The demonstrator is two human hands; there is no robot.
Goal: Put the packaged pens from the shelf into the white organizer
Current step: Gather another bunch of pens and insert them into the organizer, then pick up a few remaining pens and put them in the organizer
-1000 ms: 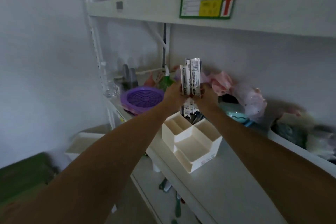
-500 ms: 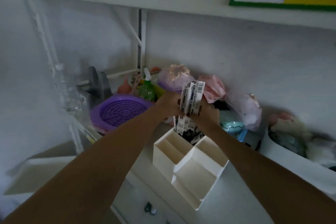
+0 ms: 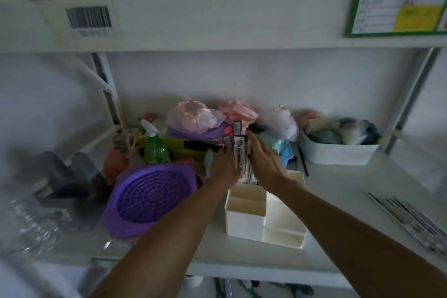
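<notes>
A white organizer (image 3: pixel 244 215) with several compartments stands on the shelf (image 3: pixel 338 220) in front of me. Several packaged pens (image 3: pixel 238 150), white with dark print, stand upright over its back compartment. My left hand (image 3: pixel 223 167) grips the bundle from the left. My right hand (image 3: pixel 264 164) presses against it from the right with fingers extended. The pens' lower ends are hidden between my hands, so whether they rest inside the compartment cannot be told.
A purple round strainer (image 3: pixel 152 198) lies left of the organizer, a green spray bottle (image 3: pixel 154 145) behind it. Bagged soft items (image 3: pixel 193 118) crowd the back. A white bin (image 3: pixel 338 152) stands right, printed sheets (image 3: pixel 411 220) far right. An upper shelf (image 3: pixel 217 19) carries bowls.
The view has moved closer and more square to the shelf. Both hands have lowered the pen bundle toward the organizer's back compartment.
</notes>
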